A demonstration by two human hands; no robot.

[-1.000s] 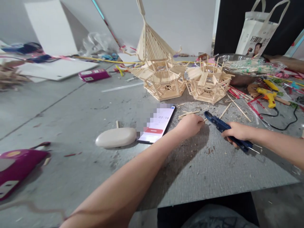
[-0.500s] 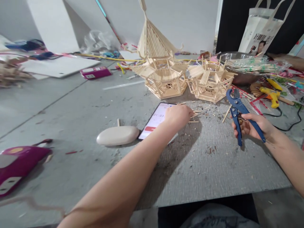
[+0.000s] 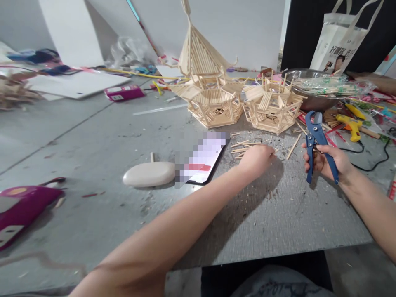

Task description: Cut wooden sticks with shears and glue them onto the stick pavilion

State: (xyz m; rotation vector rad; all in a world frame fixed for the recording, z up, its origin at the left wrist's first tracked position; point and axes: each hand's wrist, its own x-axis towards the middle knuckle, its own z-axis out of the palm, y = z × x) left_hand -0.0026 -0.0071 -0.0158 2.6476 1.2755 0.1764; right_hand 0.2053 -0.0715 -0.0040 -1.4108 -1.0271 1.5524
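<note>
The left hand (image 3: 258, 159) has moved rightward, off the black-edged phone (image 3: 212, 159). Its fingers are curled; whether they pinch something, I cannot tell. The right hand (image 3: 321, 161) is wrapped around a blue metal cutter (image 3: 316, 134), handles spread. Short pale wooden sticks (image 3: 239, 151) lie beside the left hand on the grey bench (image 3: 297, 222), apparently already cut. Behind, the tall pale stick pagoda (image 3: 206, 55) looks complete; the lower, roofless stick model (image 3: 274, 119) seems unfinished.

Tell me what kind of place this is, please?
It looks like a craft workshop, though I can't be sure. There's a tall stick model, a glue gun, and blue cutters in the person's right hand.
</note>
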